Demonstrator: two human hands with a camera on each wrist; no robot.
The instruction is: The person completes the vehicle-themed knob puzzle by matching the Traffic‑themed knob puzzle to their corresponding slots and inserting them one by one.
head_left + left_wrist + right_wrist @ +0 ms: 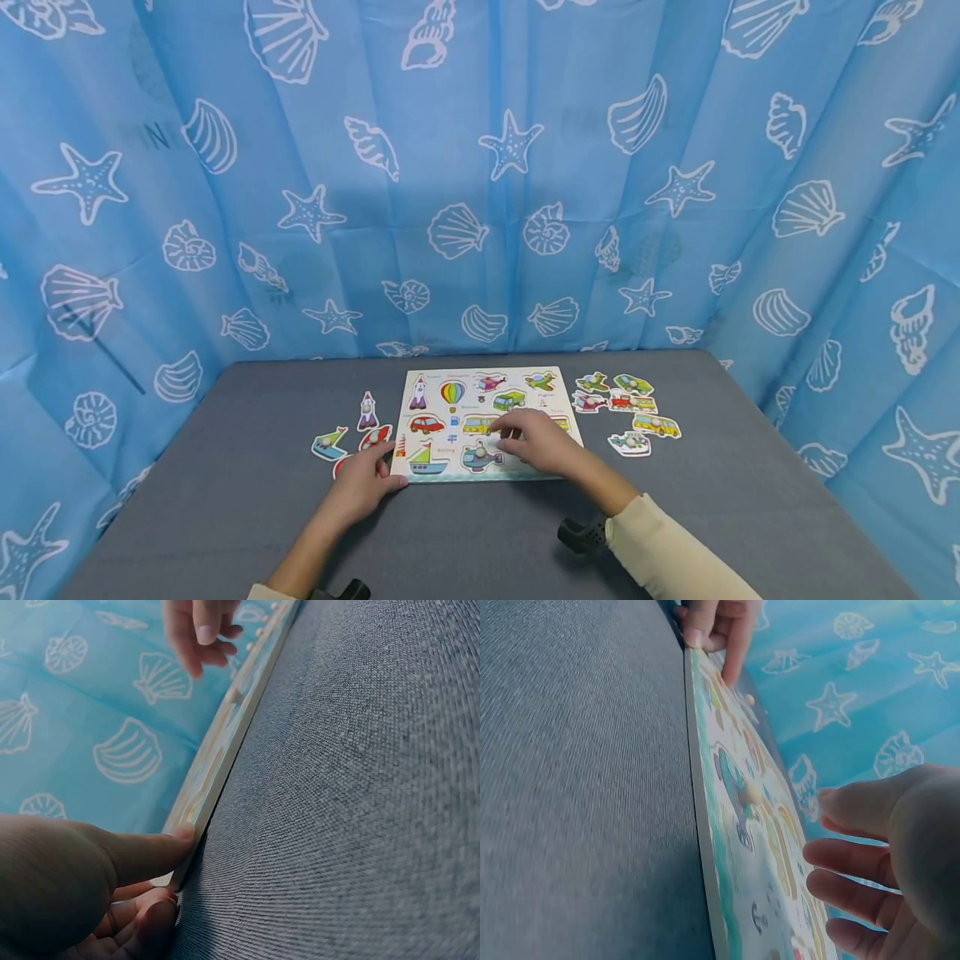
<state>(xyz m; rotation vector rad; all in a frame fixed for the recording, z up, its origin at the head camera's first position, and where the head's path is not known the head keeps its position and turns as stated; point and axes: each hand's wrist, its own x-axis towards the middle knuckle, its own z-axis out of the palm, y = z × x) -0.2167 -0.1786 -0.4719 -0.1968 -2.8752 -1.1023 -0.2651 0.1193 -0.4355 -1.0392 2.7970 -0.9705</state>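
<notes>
A wooden knob puzzle board (465, 475) with printed vehicles lies on the grey table. My left hand (362, 486) grips its front left corner, with the thumb on the front edge, also seen in the left wrist view (60, 877). Above the board's front right part hovers my right hand (542, 443), its fingers loosely bent and holding nothing. Close to its fingertips lies a blue aircraft piece (480, 456) with a round knob; in the right wrist view that knob (751, 793) stands up from the board. Whether the piece is fully seated, I cannot tell.
Right of the board lie several loose pieces, among them a red train (632, 402), a yellow bus (657, 424) and a police car (630, 443). To the left are a rocket (367, 412), a sailboat (329, 444) and red pieces partly behind the left hand. A blue curtain (510, 250) hangs behind.
</notes>
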